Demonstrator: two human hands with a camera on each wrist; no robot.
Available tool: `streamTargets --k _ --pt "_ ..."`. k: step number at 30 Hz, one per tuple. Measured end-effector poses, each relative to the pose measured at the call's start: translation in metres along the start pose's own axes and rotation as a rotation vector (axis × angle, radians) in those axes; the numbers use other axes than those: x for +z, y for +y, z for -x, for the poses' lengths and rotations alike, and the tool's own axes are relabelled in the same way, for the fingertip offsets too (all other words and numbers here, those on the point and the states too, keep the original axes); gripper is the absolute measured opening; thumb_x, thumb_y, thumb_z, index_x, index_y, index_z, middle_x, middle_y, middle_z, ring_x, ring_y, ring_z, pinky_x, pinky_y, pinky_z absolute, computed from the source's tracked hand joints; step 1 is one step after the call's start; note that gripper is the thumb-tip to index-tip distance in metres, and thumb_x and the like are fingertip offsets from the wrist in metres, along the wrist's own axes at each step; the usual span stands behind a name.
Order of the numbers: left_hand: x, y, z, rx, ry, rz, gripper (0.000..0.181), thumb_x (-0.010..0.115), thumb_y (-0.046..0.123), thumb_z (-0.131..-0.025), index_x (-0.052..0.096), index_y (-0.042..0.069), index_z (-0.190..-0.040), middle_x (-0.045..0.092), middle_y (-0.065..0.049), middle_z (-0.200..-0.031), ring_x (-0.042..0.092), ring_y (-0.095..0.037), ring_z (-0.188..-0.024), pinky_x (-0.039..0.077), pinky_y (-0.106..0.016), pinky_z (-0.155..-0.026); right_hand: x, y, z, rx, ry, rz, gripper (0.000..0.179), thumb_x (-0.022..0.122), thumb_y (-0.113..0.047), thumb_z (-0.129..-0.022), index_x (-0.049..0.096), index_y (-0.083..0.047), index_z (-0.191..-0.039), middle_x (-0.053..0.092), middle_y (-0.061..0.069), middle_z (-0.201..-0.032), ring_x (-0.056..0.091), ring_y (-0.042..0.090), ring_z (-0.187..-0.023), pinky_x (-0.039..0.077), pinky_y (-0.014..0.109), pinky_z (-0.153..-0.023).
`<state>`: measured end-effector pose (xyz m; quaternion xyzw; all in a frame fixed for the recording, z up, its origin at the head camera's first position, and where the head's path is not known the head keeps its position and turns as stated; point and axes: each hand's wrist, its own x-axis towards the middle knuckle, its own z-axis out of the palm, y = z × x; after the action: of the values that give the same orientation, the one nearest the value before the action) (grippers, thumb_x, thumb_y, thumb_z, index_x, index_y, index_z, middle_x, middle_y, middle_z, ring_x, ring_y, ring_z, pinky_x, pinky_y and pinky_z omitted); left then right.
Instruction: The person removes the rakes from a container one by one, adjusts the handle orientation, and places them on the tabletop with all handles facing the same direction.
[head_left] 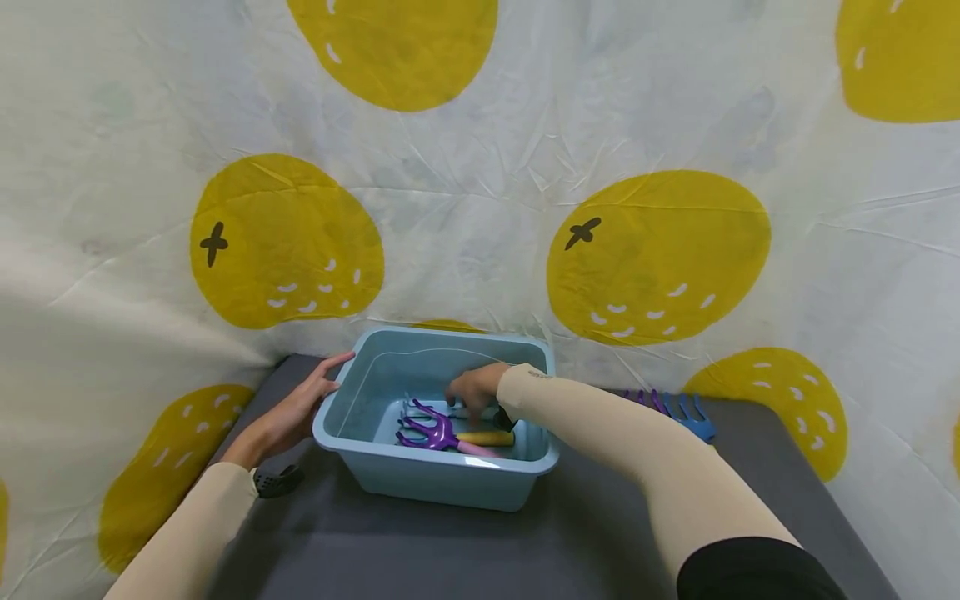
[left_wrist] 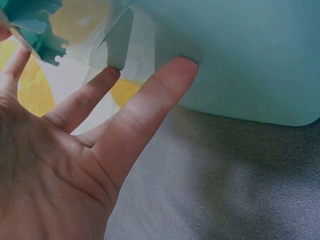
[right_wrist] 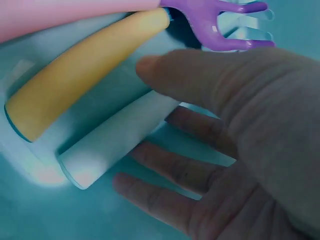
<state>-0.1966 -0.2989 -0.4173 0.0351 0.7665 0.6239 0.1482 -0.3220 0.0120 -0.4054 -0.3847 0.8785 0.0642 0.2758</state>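
A light-blue plastic basin [head_left: 435,483] stands on the dark grey surface in the head view. My left hand [head_left: 288,417] rests at its left rim, fingers extended; in the left wrist view the fingertips [left_wrist: 187,65] touch the outer wall. Inside lies a purple hand rake [head_left: 437,432] with a pink handle [right_wrist: 75,17]. Beside it is a yellow handle [right_wrist: 87,75]. My right hand [head_left: 477,387] reaches into the basin. Its thumb hovers over a pale blue handle [right_wrist: 115,140], and its fairly straight fingers lie along that handle's other side. The handle's far end is hidden.
On the right, partly behind my forearm, lie a blue rake head [head_left: 697,419] and purple tines [head_left: 658,402]. A white cloth [head_left: 465,242] with yellow fruit prints hangs behind the grey surface [head_left: 375,550].
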Motion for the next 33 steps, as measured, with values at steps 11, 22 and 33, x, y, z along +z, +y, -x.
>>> streamTargets --k 11,22,33 --pt "0.003 0.002 -0.001 0.003 -0.011 0.001 0.059 0.039 0.034 -0.108 0.016 0.042 -0.162 0.032 -0.021 -0.152 0.044 -0.052 -0.127 0.052 -0.057 -0.093 0.012 0.005 0.001 0.018 -0.019 0.012 0.050 0.078 -0.009 -0.089 0.061 -0.028 -0.131 0.063 -0.005 -0.101 0.062 0.015 -0.083 0.053 0.033 -0.071" --pt "0.004 0.003 0.001 0.011 -0.015 -0.016 0.061 0.040 0.036 -0.108 0.014 0.039 -0.163 0.028 -0.022 -0.156 0.049 -0.048 -0.123 0.051 -0.060 -0.092 0.013 0.009 -0.005 -0.039 -0.036 0.038 0.052 0.080 -0.006 -0.087 0.062 -0.025 -0.132 0.062 -0.004 -0.100 0.063 0.014 -0.079 0.053 0.031 -0.068" --pt "0.000 -0.001 0.001 -0.006 0.011 -0.008 0.061 0.040 0.035 -0.107 0.016 0.042 -0.162 0.027 -0.020 -0.156 0.047 -0.047 -0.125 0.054 -0.054 -0.089 -0.004 0.000 0.009 -0.056 0.087 0.014 0.046 0.078 -0.006 -0.087 0.065 -0.031 -0.124 0.059 -0.005 -0.107 0.055 0.018 -0.092 0.050 0.035 -0.071"
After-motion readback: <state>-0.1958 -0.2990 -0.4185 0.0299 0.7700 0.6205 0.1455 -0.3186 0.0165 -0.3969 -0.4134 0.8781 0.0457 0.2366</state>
